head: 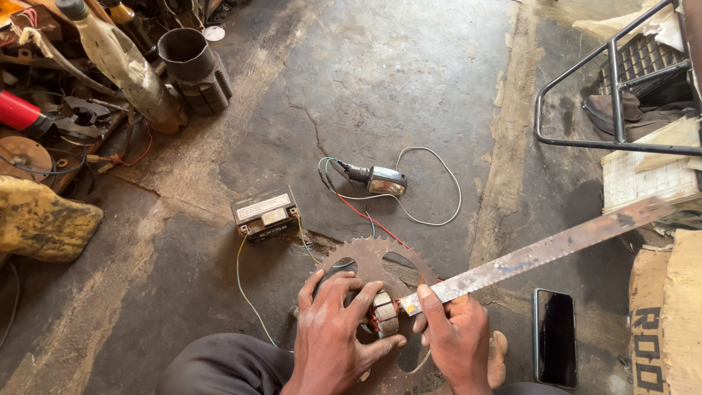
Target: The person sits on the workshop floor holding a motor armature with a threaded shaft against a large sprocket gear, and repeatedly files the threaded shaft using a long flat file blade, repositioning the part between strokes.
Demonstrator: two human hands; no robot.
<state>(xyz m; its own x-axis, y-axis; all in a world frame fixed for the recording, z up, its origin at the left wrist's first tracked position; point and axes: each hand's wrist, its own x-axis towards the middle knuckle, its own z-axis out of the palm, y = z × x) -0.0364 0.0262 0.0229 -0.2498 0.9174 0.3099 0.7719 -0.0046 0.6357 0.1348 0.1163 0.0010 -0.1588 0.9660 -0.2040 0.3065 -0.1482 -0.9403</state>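
Head view, looking down at a stained, cracked concrete floor (409,88).

Left hand (333,329): fingers spread and curled over a small wound coil part (384,314) with copper-coloured windings, pressing it in place. Grip clenched on the coil part. The part sits over the middle of a rusty toothed sprocket (365,256) lying flat on the floor, just in front of the person's knee.

Right hand (457,336): grip closed around the near end of a long flat metal strip (541,252), worn and rust-spotted. The strip runs up and to the right, its far end raised and slightly blurred. Its near tip touches or lies just beside the coil part; cannot tell which.

Surroundings:
- Small dark battery (265,213) with pale labels, on the floor beyond and left of the sprocket. A yellow-green wire trails from it toward the person.
- Turn-signal lamp (384,180) beyond the sprocket, with white, red and green wires looping around it; the red wire runs down toward the sprocket.
- Black phone (556,336), screen dark, flat on the floor to the right of the right hand.
- Black finned cylinder (194,69) and a dirty plastic bottle (124,62) at upper left, among scattered parts.
- Black metal tube frame (614,95) at upper right; cardboard (665,322) at the right edge.
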